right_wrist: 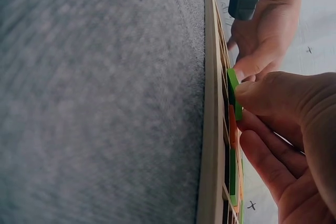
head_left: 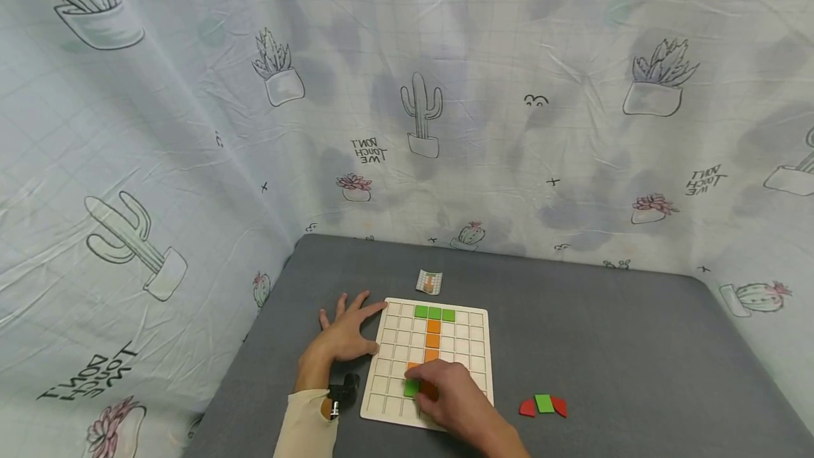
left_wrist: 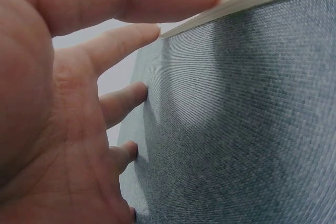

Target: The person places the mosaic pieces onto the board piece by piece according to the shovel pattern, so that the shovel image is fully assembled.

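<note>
A pale gridded board point(head_left: 394, 401) lies on the grey table, holding a row of green square tiles point(head_left: 435, 313) near its far edge and a column of orange tiles point(head_left: 433, 340) below. My left hand point(head_left: 343, 334) is spread at the board's left side, thumb and index finger touching its edge; the other fingertips rest on the table in the left wrist view. Over the near part of the board, my right hand point(head_left: 453, 398) pinches a green square tile point(right_wrist: 234, 90), tilted in the right wrist view. Another green tile point(right_wrist: 233, 177) and an orange tile point(right_wrist: 232, 127) lie beside it. The hand hides some cells.
Right of the board, two red curved-edge pieces point(head_left: 527, 408) and a loose green square point(head_left: 543, 403) lie on the table point(head_left: 604, 345). A small pattern card point(head_left: 429, 282) sits beyond the board's far edge. Printed cloth point(head_left: 483, 119) hangs behind and at the sides.
</note>
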A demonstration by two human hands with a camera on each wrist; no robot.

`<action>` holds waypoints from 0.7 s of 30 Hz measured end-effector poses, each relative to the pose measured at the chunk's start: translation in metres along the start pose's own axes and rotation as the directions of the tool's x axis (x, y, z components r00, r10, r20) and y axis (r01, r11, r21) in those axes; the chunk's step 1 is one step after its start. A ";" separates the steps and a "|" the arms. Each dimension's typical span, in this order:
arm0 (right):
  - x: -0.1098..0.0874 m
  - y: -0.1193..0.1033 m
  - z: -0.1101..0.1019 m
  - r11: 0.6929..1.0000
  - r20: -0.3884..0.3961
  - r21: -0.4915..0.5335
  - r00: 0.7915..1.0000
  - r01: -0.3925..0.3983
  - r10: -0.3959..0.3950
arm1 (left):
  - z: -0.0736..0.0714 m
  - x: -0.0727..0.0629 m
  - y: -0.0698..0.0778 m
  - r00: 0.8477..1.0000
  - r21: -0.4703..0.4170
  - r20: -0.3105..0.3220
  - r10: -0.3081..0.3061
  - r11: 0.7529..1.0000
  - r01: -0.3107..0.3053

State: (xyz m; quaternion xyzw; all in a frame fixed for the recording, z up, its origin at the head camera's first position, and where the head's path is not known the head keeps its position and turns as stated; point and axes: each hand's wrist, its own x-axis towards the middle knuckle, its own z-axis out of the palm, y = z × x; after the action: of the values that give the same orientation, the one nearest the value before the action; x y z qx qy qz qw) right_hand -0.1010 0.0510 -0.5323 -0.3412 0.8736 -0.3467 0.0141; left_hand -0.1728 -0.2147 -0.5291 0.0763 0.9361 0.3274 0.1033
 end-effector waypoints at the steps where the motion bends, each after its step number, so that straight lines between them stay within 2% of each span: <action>1: 0.000 0.000 0.000 1.000 -0.003 -0.001 1.000 -0.002 0.002 | 0.000 0.000 0.001 1.000 0.005 0.004 -0.006 1.000 0.006; 8: -0.001 0.002 0.001 1.000 0.001 -0.007 1.000 -0.023 0.023 | -0.002 -0.003 0.005 1.000 0.027 0.003 -0.017 0.999 0.017; 21: -0.003 0.006 0.003 1.000 -0.020 0.002 1.000 0.006 -0.006 | -0.004 -0.004 0.005 1.000 -0.012 0.004 0.007 1.000 -0.007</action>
State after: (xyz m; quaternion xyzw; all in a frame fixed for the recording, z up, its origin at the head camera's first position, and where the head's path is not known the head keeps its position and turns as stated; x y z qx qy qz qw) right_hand -0.1018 0.0540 -0.5392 -0.3402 0.8723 -0.3512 0.0046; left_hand -0.1696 -0.2135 -0.5224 0.0796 0.9337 0.3330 0.1046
